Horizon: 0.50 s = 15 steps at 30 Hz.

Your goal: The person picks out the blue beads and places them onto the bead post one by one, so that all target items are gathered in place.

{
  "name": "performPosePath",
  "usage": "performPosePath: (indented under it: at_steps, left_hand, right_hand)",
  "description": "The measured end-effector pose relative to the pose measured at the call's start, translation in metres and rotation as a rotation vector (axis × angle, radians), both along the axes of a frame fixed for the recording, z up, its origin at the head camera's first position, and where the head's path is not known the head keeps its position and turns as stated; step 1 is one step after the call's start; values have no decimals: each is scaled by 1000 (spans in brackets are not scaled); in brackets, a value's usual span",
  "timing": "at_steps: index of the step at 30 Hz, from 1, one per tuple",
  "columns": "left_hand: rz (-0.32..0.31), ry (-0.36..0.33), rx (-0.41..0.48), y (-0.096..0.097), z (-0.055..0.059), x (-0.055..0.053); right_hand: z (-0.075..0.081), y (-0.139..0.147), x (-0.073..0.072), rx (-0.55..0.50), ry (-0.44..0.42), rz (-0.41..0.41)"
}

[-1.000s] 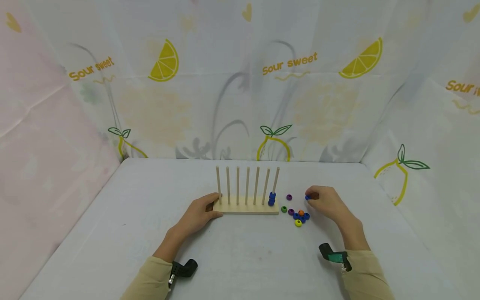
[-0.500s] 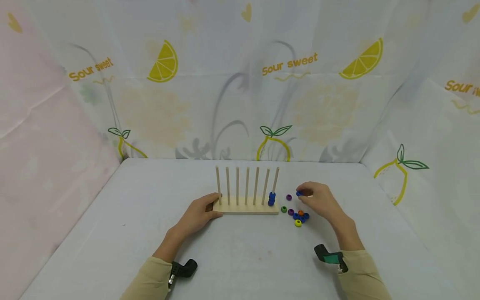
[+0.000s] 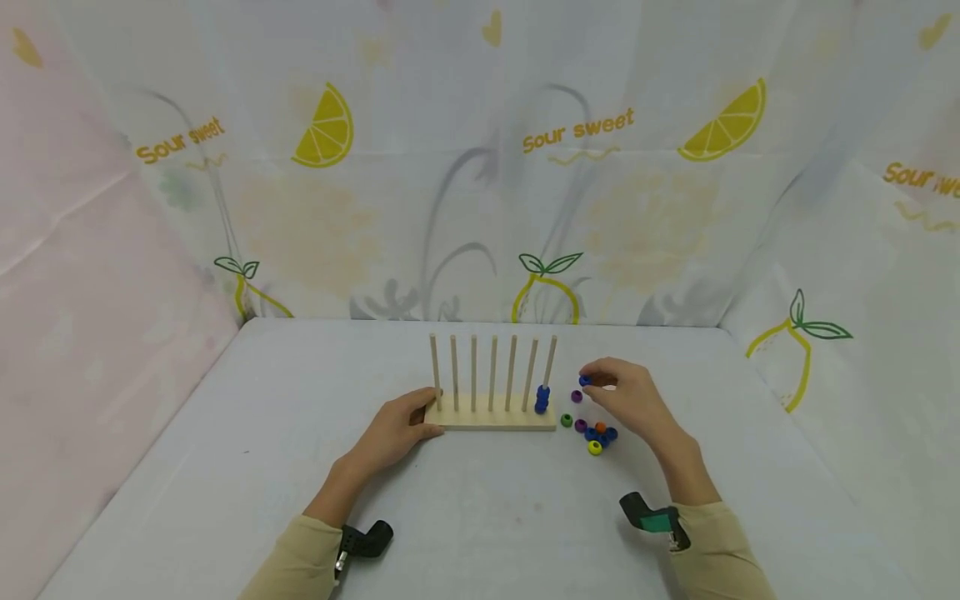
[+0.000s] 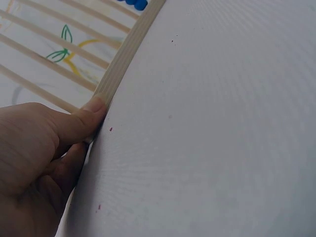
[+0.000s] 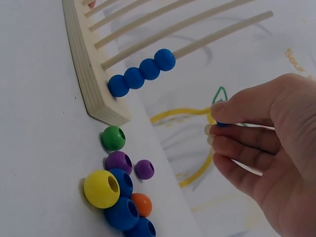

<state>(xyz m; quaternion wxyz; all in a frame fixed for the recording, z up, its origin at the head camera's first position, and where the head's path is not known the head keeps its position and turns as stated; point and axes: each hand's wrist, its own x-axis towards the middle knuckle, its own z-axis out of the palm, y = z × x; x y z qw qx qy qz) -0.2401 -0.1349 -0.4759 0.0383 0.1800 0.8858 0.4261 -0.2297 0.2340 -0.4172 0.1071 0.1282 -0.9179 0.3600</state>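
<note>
Where the blue bead (image 3: 585, 380) sits, right of centre in the head view, our right hand (image 3: 633, 397) pinches it between thumb and fingertips, probably for fine control; left of centre, our left hand (image 3: 393, 429) grips the left end of the pegboard (image 3: 495, 420), presumably to steady it.

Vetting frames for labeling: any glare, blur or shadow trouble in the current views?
Head: soft, even light, no harsh glare, faint shadow by the left hand; left wrist: faint ripple banding on the white tabletop; right wrist: yellow bead fairly crisp, backdrop softer, right hand partly shaded.
</note>
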Motion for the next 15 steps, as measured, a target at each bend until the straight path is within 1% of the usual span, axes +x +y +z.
performPosePath:
  at_steps: [7,15]
  left_hand:
    - [2,12,-9,-2,-2,1]
    - [-10,9,8,-1,-1,0]
  right_hand:
    - [6,-7,1,-42,19,17]
    - [12,-13,1,-103,49,49]
